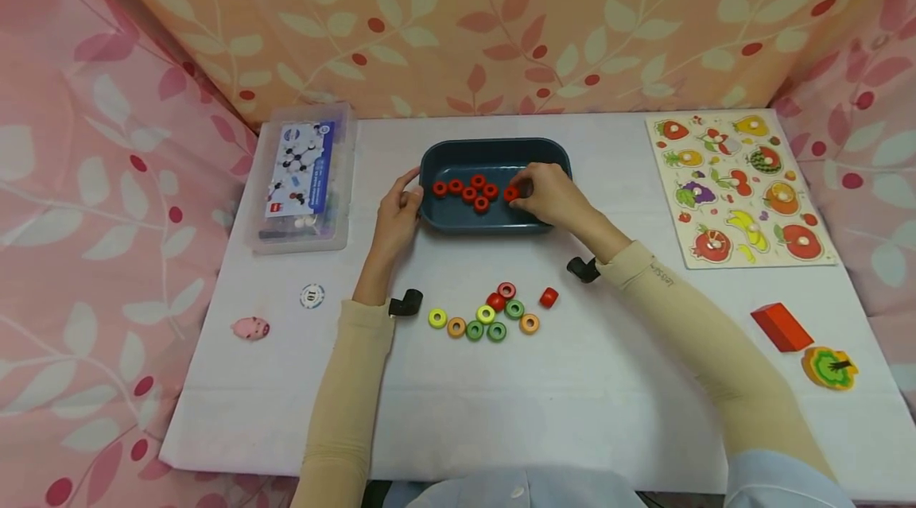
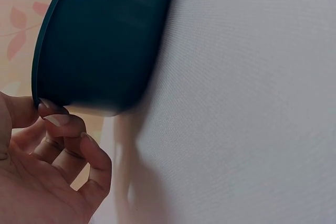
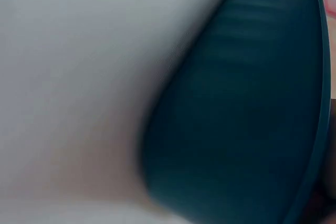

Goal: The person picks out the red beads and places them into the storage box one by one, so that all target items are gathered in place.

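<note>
A dark teal tray point(image 1: 487, 223) holds several red ring beads point(image 1: 468, 194). My left hand point(image 1: 397, 215) pinches the tray's left rim; in the left wrist view that hand point(image 2: 58, 166) has its thumb and fingertips at the tray's corner point(image 2: 100, 45). Reaching over the right end, my right hand point(image 1: 551, 194) pinches a red bead point(image 1: 510, 194) inside the tray. The tray's side point(image 3: 241, 108) fills much of the right wrist view and hides most of the right hand. In front of the tray lie loose beads: green point(image 1: 497, 331), yellow point(image 1: 437, 319), orange point(image 1: 529, 323) and red point(image 1: 549, 297).
A clear plastic case point(image 1: 339, 198) with a printed label lies at the back left. Below it are a round sticker point(image 1: 312, 296) and a pink pig head point(image 1: 250, 328). On the right are a fruit puzzle board point(image 1: 723, 210), a red block point(image 1: 782, 327) and a yellow-green pepper piece point(image 1: 828, 368).
</note>
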The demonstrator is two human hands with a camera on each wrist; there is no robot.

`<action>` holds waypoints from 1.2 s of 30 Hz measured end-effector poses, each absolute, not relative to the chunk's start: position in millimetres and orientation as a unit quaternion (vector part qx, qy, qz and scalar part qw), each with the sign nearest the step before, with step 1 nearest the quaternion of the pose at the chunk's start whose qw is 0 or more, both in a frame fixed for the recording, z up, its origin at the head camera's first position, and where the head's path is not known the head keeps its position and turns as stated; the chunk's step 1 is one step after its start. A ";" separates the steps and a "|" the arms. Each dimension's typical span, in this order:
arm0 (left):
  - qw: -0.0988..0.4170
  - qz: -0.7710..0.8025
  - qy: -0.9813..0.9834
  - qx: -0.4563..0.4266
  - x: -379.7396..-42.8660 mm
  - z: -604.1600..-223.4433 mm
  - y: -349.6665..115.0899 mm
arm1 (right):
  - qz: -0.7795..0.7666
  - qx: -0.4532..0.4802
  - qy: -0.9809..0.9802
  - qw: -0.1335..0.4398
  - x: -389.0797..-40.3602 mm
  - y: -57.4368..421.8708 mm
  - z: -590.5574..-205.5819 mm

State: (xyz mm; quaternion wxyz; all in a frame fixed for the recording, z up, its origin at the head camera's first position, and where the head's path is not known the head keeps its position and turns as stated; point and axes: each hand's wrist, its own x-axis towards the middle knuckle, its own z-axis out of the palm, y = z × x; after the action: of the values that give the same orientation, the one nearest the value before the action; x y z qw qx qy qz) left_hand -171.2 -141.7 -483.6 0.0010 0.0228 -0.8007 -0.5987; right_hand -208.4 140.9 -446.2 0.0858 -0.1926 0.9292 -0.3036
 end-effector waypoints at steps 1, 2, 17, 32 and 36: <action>0.000 -0.599 -0.800 0.023 -171.3 -483.5 -141.4 | -0.298 -0.190 0.931 0.092 -209.9 138.4 -447.8; -0.001 -0.599 -0.800 0.023 -171.4 -483.1 -141.1 | -0.295 -0.186 0.932 0.097 -211.1 135.7 -449.0; -0.016 -0.601 -0.799 0.021 -164.1 -462.1 -136.9 | -0.339 -0.195 0.915 0.097 -211.7 122.1 -451.8; -0.001 -0.597 -0.802 0.021 -171.0 -483.4 -141.1 | -0.346 -0.319 0.877 0.094 -147.1 158.8 -413.7; -0.002 -0.599 -0.801 0.022 -171.1 -483.7 -141.1 | -0.335 -0.311 0.880 0.130 -129.1 168.7 -413.9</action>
State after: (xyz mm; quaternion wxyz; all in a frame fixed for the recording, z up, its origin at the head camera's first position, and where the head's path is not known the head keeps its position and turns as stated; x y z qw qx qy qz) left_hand -171.1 -141.1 -483.7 -0.0017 0.0223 -0.8007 -0.5987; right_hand -129.1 168.7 -413.9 0.1295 -0.3114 0.8798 -0.3349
